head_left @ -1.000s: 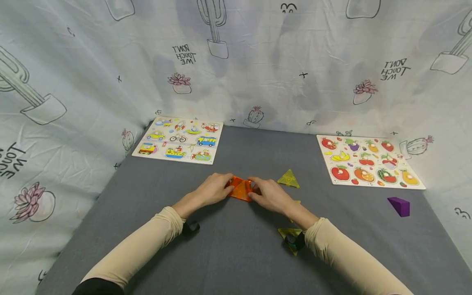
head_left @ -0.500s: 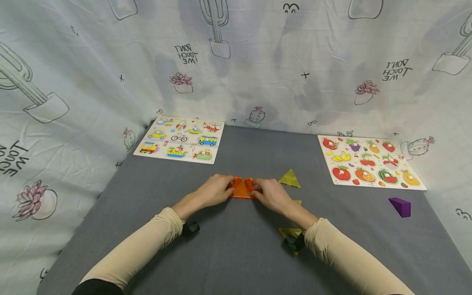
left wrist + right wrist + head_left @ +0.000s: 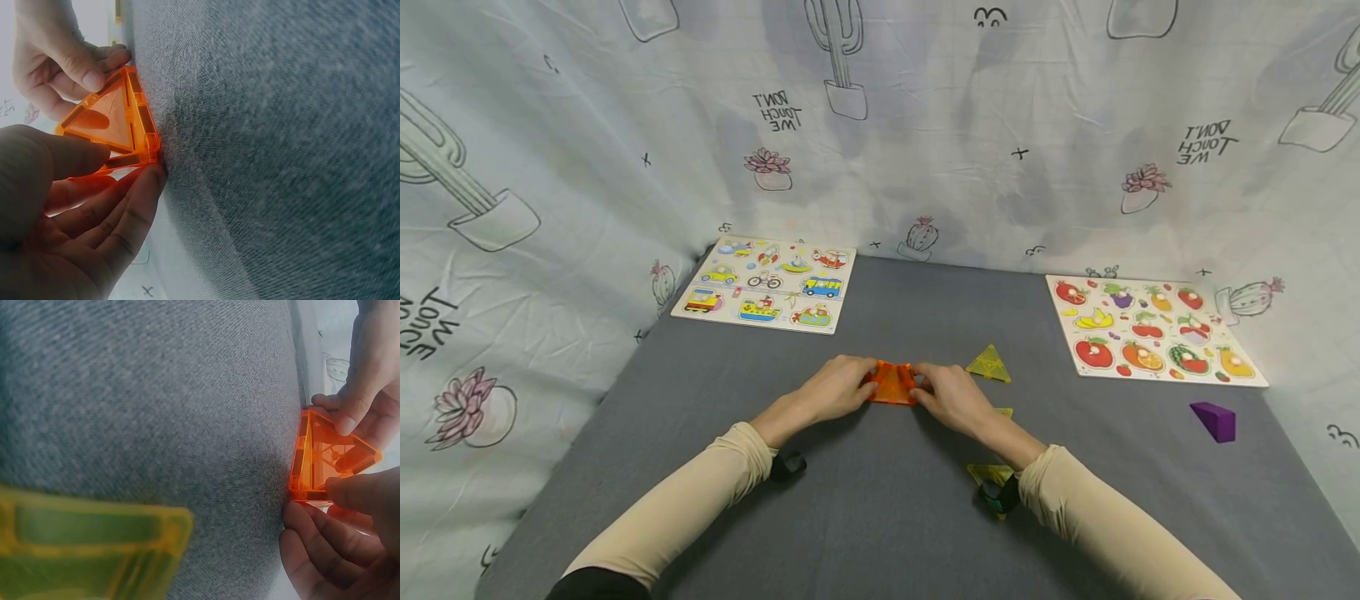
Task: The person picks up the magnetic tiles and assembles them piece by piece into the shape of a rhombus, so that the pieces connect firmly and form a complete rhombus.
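Note:
Orange see-through magnetic tiles [image 3: 893, 385] stand joined in a small pyramid-like shape on the grey cloth, a triangular face toward me. My left hand [image 3: 841, 389] pinches the left side of them; in the left wrist view its thumb [image 3: 81, 153] presses one face while the other fingers lie behind and below. On the opposite side my right hand [image 3: 953, 398] holds the shape the same way, its thumb [image 3: 353, 490] on a tile's frame. The fingers partly cover the tiles' side edges. Beside the right hand lies a yellow triangular tile [image 3: 990, 364].
Two more yellow tiles lie near the right forearm: one mostly hidden [image 3: 1005, 412], another [image 3: 988, 473] under the wrist strap. A vehicle puzzle board [image 3: 763, 283] is at the back left, a fruit puzzle board [image 3: 1153, 332] at the back right. A purple block [image 3: 1215, 422] sits far right.
The orange shape has turned slightly, so its slanted front edge is now level. Both hands kept their hold, the right one shifting a little. In the last half second almost nothing moved.

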The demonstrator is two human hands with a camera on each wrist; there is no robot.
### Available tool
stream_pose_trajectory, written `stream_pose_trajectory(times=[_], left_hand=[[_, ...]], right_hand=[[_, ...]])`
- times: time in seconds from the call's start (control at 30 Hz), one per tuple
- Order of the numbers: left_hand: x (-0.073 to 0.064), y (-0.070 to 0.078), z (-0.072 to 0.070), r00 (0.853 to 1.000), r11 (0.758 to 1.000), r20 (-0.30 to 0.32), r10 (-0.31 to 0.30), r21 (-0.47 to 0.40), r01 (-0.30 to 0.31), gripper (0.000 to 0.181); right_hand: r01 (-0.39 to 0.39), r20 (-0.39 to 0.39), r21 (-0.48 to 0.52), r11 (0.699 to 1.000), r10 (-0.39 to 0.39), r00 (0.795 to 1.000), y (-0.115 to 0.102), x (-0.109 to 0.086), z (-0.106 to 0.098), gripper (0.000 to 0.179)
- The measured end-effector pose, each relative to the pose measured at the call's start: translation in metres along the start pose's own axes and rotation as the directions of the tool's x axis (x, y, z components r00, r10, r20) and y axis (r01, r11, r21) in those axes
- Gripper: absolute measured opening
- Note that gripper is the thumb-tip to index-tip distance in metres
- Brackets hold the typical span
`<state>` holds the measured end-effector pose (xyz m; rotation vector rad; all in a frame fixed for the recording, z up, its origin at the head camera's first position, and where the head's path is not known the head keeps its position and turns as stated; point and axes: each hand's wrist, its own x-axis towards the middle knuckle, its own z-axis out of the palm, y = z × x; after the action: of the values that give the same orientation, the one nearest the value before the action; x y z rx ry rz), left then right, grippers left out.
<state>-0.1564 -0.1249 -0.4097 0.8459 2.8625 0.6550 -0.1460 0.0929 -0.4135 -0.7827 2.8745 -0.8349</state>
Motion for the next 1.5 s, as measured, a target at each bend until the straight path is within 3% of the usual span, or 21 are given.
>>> stream_pose_trajectory(times=[0.3, 0.9, 1.5], left_hand=[[-0.0005, 0.0014, -0.0001, 1.000, 1.000, -0.006, 0.016, -0.006, -0.016, 0.006], [-0.0014, 0.0008, 0.0012, 0.999, 0.999, -0.013, 0.046, 0.001, -0.046, 0.027], [-0.0016, 0.0033, -0.0007, 0.999, 0.998, 0.005, 0.054, 0.018, -0.054, 0.027]], right_hand=[[0.021, 0.000, -0.012, 1.000, -0.021, 1.000, -0.0020, -0.0008, -0.0013, 0.032], [0.013, 0.000, -0.019, 1.000, -0.013, 1.000, -0.0029, -0.0015, -0.0010, 0.032], [0.018, -0.006, -0.006, 1.000, -0.018, 1.000, -0.0019, -0.0018, 0.0010, 0.032]])
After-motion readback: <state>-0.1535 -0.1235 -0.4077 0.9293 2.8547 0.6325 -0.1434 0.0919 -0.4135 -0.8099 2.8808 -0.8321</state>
